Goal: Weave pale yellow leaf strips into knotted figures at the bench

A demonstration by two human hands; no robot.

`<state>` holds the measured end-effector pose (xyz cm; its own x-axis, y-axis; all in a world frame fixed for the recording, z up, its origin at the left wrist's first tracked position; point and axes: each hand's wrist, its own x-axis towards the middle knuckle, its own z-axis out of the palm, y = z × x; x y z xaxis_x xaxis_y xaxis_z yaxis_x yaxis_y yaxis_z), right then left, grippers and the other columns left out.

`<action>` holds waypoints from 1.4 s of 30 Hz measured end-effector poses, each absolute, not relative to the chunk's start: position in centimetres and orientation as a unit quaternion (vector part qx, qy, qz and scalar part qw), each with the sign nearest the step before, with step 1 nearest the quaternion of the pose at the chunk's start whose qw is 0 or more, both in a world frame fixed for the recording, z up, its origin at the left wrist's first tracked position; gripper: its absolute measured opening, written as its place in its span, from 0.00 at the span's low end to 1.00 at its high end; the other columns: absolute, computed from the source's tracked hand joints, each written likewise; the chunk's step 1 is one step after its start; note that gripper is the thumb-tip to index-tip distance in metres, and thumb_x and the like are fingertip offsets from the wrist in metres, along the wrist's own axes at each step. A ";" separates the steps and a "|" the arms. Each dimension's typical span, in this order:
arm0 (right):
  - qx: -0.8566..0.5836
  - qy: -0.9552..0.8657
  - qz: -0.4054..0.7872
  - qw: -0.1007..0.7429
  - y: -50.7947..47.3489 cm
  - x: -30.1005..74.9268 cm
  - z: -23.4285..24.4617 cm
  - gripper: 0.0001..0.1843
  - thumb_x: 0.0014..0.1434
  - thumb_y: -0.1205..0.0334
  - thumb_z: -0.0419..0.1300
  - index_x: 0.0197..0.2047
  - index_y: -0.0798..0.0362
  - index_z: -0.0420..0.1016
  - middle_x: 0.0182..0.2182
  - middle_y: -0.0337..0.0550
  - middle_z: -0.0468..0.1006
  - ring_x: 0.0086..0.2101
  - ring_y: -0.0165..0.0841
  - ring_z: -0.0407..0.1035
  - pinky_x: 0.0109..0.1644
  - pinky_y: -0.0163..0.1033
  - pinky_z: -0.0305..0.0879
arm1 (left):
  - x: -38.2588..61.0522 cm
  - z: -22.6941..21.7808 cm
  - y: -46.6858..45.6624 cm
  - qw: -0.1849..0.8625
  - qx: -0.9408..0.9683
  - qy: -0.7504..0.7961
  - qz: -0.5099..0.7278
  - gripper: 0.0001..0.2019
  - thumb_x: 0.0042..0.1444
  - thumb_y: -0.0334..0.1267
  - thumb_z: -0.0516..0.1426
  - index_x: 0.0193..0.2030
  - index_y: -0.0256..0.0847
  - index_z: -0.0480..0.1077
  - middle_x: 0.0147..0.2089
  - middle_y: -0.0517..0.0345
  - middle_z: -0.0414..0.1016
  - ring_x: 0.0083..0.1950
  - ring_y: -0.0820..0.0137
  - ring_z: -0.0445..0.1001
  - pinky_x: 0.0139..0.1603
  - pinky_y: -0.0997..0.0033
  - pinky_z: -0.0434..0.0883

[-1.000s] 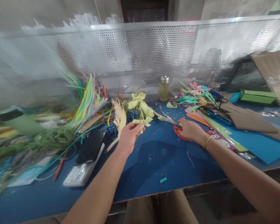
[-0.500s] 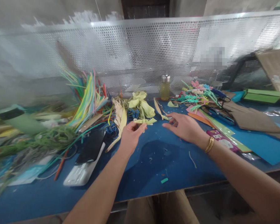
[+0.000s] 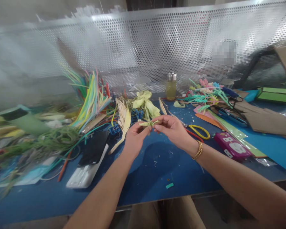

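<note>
A small pale yellow-green strip (image 3: 149,123) is pinched between both hands above the blue table (image 3: 157,178). My left hand (image 3: 134,137) grips its left end with closed fingers. My right hand (image 3: 171,127), with a gold bracelet at the wrist, pinches the right end. Just right of my right hand lie scissors (image 3: 197,132) with red and yellow handles, untouched. Behind the hands sits a heap of crumpled yellow-green material (image 3: 145,103) and pale dried leaf strips (image 3: 124,117).
A perforated metal screen (image 3: 145,54) walls the table's back. A bundle of coloured sticks (image 3: 92,98), a black phone (image 3: 94,149) and a white keypad (image 3: 84,175) lie left. A glass jar (image 3: 171,86), a pink case (image 3: 230,146), coloured papers and brown card (image 3: 264,119) lie right.
My right hand let go of the scissors, which now lie on the table, and moved left to pinch the strip held by my left hand.
</note>
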<state>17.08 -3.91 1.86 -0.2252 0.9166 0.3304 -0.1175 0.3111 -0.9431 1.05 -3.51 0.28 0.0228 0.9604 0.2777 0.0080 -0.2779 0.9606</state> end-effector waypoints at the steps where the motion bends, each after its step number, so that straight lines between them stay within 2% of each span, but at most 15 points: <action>1: -0.319 -0.609 0.495 0.532 -3.9 17.2 1.8 0.11 0.54 0.58 0.64 0.40 0.52 0.76 0.30 0.39 0.78 0.31 0.28 0.72 0.38 0.37 0.70 | 1.1 0.3 -3.5 0.442 0.563 0.421 0.558 0.05 0.48 0.38 0.64 0.31 0.40 0.75 0.25 0.62 0.71 0.28 0.73 0.66 0.32 0.73 0.64; 5: -0.315 -0.591 0.487 0.561 -3.7 17.2 1.4 0.09 0.53 0.56 0.66 0.35 0.52 0.78 0.28 0.37 0.76 0.28 0.26 0.69 0.33 0.36 0.67 | 1.2 0.4 -3.7 0.464 0.552 0.414 0.556 0.08 0.46 0.39 0.66 0.30 0.40 0.74 0.25 0.62 0.70 0.27 0.74 0.65 0.29 0.73 0.62; 11: -0.280 -0.592 0.484 0.581 -3.8 16.7 1.2 0.11 0.52 0.55 0.68 0.32 0.53 0.73 0.26 0.38 0.75 0.28 0.28 0.70 0.33 0.37 0.67 | 1.5 0.4 -3.9 0.485 0.540 0.397 0.561 0.13 0.49 0.41 0.66 0.40 0.42 0.72 0.27 0.62 0.74 0.26 0.75 0.66 0.28 0.75 0.61; 19: -0.289 -0.595 0.436 0.611 -4.2 15.5 0.6 0.14 0.49 0.64 0.69 0.37 0.51 0.69 0.31 0.36 0.73 0.29 0.28 0.71 0.35 0.38 0.71 | 1.5 0.3 -4.0 0.476 0.554 0.384 0.565 0.12 0.47 0.40 0.66 0.37 0.42 0.70 0.26 0.64 0.72 0.28 0.74 0.67 0.31 0.74 0.64; 24: -0.343 -0.562 0.383 0.648 -4.4 15.0 0.1 0.07 0.53 0.62 0.65 0.33 0.52 0.70 0.30 0.37 0.74 0.28 0.27 0.70 0.34 0.37 0.69 | 1.9 0.3 -4.2 0.458 0.562 0.391 0.567 0.11 0.49 0.40 0.65 0.37 0.42 0.69 0.27 0.65 0.70 0.28 0.75 0.67 0.30 0.75 0.63; 29: -0.361 -0.549 0.385 0.647 -4.3 15.2 0.2 0.08 0.52 0.62 0.65 0.35 0.53 0.71 0.29 0.37 0.74 0.27 0.27 0.69 0.32 0.36 0.68 | 2.0 0.2 -4.4 0.476 0.551 0.386 0.567 0.11 0.51 0.41 0.64 0.39 0.42 0.69 0.27 0.64 0.71 0.27 0.75 0.67 0.29 0.75 0.63; 33: -0.340 -0.545 0.409 0.648 -4.3 15.3 0.3 0.10 0.50 0.63 0.67 0.36 0.52 0.71 0.29 0.37 0.76 0.28 0.27 0.70 0.33 0.35 0.69 | 1.9 0.1 -4.1 0.487 0.542 0.374 0.574 0.09 0.53 0.44 0.63 0.37 0.42 0.71 0.23 0.65 0.69 0.24 0.76 0.64 0.27 0.76 0.60; 42: -0.312 -0.561 0.446 0.624 -4.2 15.3 -0.1 0.11 0.51 0.59 0.69 0.37 0.51 0.76 0.32 0.39 0.79 0.31 0.29 0.72 0.37 0.38 0.72 | 1.8 -0.1 -3.7 0.531 0.462 0.402 0.586 0.11 0.48 0.40 0.65 0.34 0.41 0.68 0.24 0.66 0.69 0.22 0.79 0.62 0.22 0.78 0.55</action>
